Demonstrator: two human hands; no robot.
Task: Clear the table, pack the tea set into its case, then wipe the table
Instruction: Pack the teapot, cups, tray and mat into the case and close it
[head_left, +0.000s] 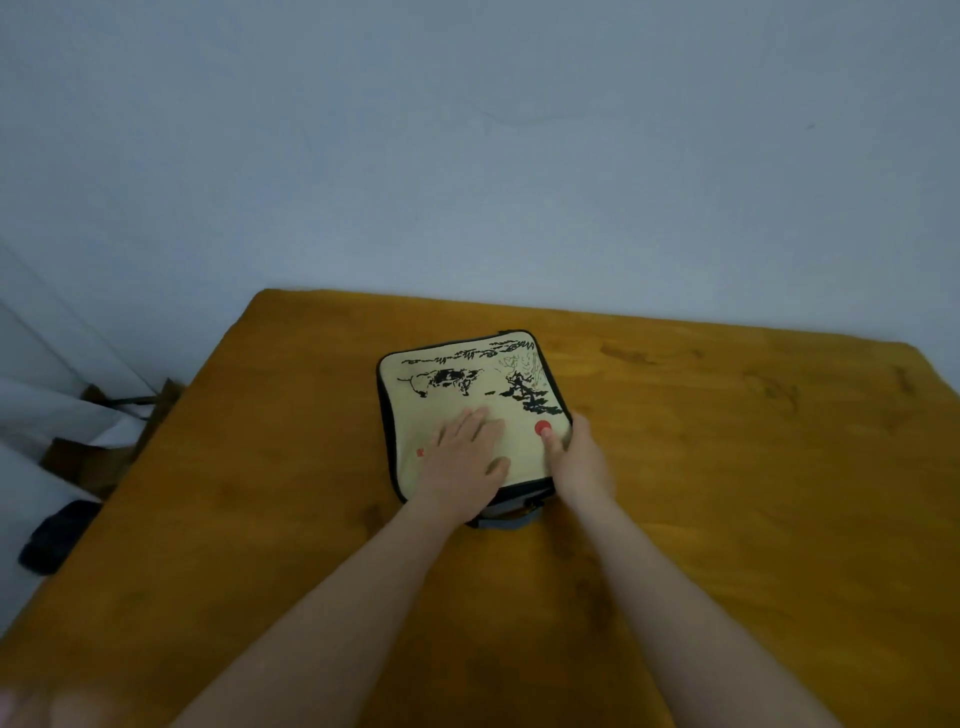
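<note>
Lying flat near the middle of the orange-brown wooden table (727, 467) is the square cream fabric case (457, 395), black-trimmed, with a black ink drawing on its closed lid. The left hand (462, 462) is pressing on the lid, fingers straight and spread. The right hand (579, 462) is sitting at the case's right edge, thumb on the lid just below 1 red dot (543, 427). Its other fingers are dropping past the edge, so whether it is gripping cannot be told. A grey handle (511, 514) is showing at the near edge.
</note>
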